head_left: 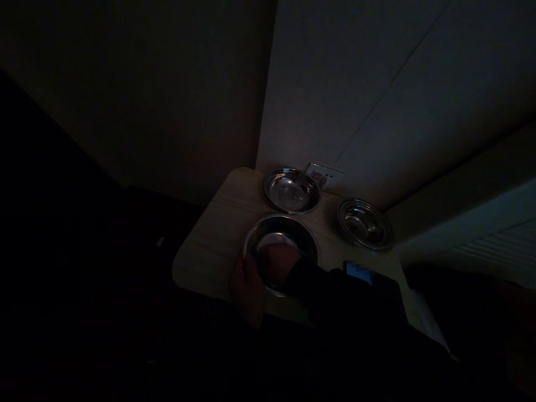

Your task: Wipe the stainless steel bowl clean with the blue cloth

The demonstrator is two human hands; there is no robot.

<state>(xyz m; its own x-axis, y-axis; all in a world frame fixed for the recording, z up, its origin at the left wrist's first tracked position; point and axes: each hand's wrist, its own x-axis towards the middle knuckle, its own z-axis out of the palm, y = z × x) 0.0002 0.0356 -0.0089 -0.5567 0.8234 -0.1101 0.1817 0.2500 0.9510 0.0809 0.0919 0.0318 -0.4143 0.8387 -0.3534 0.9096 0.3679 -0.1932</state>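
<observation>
**Two hands at a steel bowl on a small table in a dark room**

A shallow steel near bowl (281,237) sits at the front edge of the table, closest to the person. The left hand (247,286) is closed over the bowl's near left rim, with the fingers underneath. This grip probably keeps the bowl from sliding or tipping off the edge. The right hand (278,263) reaches in from the right, in a dark sleeve (335,290), and rests inside the bowl. It is too dim to tell whether its fingers are spread or curled. Just beyond the right hand, a white patch (280,241) lies on the bowl's floor. It may be a cloth or only a reflection.

Two more steel bowls stand apart from the hands. The far bowl (291,190) is just behind the near one, and the right bowl (365,224) is off to the right near the wall. Both look empty and upright, probably set back to leave the front of the table free. A phone (359,272) with a lit blue screen lies beside the sleeve.

The table (213,240) is pale wood with rounded corners, pushed into a corner of the room. A socket (324,174) sits on the wall (335,84) just behind the far bowl. The walls are plain and light, and everything else is in deep shadow.
</observation>
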